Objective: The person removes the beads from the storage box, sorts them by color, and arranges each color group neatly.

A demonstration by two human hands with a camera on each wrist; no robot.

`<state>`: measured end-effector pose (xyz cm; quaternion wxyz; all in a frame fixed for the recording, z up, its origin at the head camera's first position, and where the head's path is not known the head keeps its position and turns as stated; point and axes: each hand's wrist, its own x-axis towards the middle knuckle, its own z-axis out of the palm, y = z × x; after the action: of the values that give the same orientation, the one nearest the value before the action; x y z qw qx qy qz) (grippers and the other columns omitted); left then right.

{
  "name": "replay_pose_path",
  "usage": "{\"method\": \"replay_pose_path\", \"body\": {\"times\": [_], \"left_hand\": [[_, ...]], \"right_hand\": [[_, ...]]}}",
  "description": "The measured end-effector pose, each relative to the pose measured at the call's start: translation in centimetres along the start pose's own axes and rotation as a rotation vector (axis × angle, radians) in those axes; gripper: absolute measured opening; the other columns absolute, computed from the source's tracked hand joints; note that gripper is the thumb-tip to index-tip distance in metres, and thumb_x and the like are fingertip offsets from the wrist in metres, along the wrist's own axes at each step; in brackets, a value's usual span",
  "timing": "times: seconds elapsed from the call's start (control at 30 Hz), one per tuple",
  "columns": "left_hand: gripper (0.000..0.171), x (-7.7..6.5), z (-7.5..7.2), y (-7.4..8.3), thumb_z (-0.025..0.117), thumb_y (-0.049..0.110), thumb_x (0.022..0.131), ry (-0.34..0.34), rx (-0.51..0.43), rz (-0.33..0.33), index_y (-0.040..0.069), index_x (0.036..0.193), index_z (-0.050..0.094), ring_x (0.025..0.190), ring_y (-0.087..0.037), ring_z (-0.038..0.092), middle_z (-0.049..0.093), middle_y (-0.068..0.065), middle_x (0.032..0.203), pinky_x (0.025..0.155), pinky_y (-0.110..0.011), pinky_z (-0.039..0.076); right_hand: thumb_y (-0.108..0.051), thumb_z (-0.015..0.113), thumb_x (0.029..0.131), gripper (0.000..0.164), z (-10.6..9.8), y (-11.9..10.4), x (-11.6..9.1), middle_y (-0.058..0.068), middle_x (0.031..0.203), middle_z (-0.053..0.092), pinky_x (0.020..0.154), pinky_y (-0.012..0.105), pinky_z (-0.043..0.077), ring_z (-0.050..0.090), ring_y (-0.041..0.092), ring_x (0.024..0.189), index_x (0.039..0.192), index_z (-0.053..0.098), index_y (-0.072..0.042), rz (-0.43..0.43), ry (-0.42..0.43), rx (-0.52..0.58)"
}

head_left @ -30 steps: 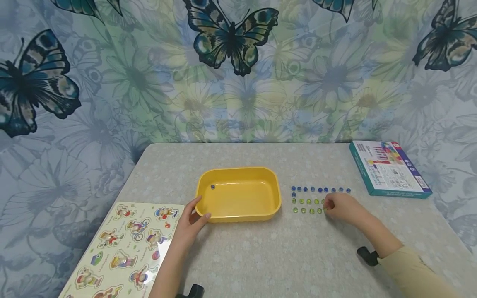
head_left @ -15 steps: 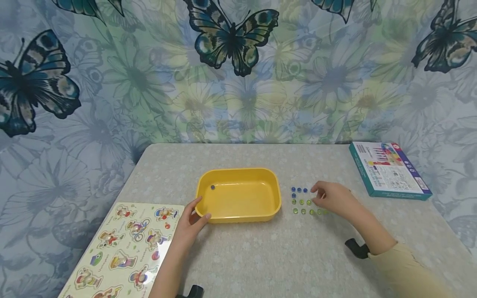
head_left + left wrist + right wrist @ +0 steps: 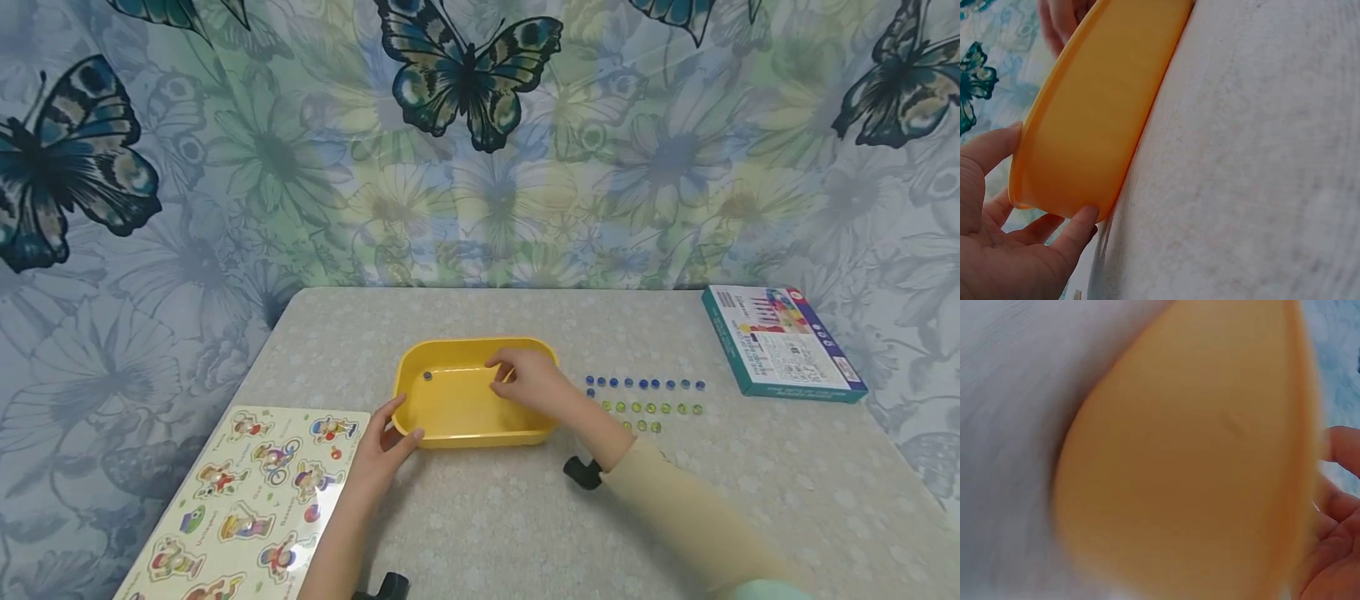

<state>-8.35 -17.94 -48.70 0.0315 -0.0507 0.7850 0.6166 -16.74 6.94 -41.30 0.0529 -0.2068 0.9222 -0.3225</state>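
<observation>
A yellow plastic tray (image 3: 450,417) stands on the table. My left hand (image 3: 386,446) grips its near left corner; in the left wrist view the fingers and thumb (image 3: 1079,234) of that hand touch the tray's end wall. One small round blue bead (image 3: 427,376) lies inside, toward the far left. Over the right part of the tray hovers my right hand (image 3: 531,382), thumb and index finger apart, nothing visible between them. The right wrist view is blurred, with the tray wall (image 3: 1197,456) filling much of it.
Right of the tray lie rows of blue beads (image 3: 643,384) and green beads (image 3: 651,408), partly hidden by my right arm. A picture board (image 3: 243,521) lies at the left. At the back right is a flat box (image 3: 783,337). A butterfly-printed cloth (image 3: 480,208) hangs behind the table.
My right hand has moved left from the bead rows to above the tray, uncovering the right ends of the rows. My left hand has stayed at the tray's corner.
</observation>
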Motion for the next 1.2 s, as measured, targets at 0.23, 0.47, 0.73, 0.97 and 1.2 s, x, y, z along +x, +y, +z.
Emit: {"method": "replay_pose_path", "body": {"times": [0.23,0.47,0.73,0.97,1.2], "left_hand": [[0.062,0.1,0.0,0.2,0.067,0.030,0.087,-0.007,0.012,-0.013,0.030,0.140,0.036,0.133,-0.031,0.034,0.025,-0.001,0.151,0.103,-0.046,0.036],[0.063,0.2,0.0,0.2,0.067,0.030,0.086,-0.008,0.014,-0.011,0.031,0.140,0.036,0.133,-0.030,0.034,0.025,-0.001,0.151,0.104,-0.047,0.035],[0.062,0.2,0.1,0.1,0.067,0.028,0.087,-0.010,-0.005,0.020,0.030,0.140,0.036,0.133,-0.031,0.035,0.024,-0.002,0.151,0.103,-0.046,0.036],[0.063,0.2,0.2,0.1,0.067,0.028,0.087,-0.018,-0.006,0.040,0.027,0.141,0.035,0.132,-0.033,0.035,0.024,-0.005,0.151,0.104,-0.048,0.035],[0.063,0.1,0.0,-0.1,0.066,0.030,0.087,-0.008,-0.003,0.033,0.028,0.142,0.035,0.132,-0.032,0.037,0.025,-0.002,0.150,0.102,-0.048,0.037]], "right_hand": [[-0.017,0.070,0.082,0.032,3.9,-1.8,4.4,-0.002,0.083,0.062,0.062,0.023,0.047,0.055,0.012,0.070,0.112,0.065,-0.007,0.031,-0.080,-0.005],[-0.019,0.069,0.083,0.032,6.5,-3.1,7.2,0.000,0.088,0.063,0.061,0.022,0.047,0.055,0.011,0.071,0.113,0.065,-0.009,0.106,-0.091,-0.042],[-0.021,0.067,0.085,0.029,8.5,-4.1,8.6,0.002,0.101,0.065,0.074,0.027,0.049,0.055,0.014,0.080,0.111,0.064,-0.008,0.164,-0.081,-0.147],[-0.016,0.065,0.086,0.011,9.2,-4.3,8.7,-0.002,0.085,0.063,0.066,0.026,0.048,0.054,0.013,0.072,0.095,0.067,-0.009,0.164,-0.091,-0.192],[-0.018,0.067,0.084,0.006,9.4,-4.5,8.4,-0.005,0.077,0.061,0.060,0.022,0.046,0.054,0.011,0.067,0.082,0.066,-0.012,0.105,-0.114,-0.207]]}}
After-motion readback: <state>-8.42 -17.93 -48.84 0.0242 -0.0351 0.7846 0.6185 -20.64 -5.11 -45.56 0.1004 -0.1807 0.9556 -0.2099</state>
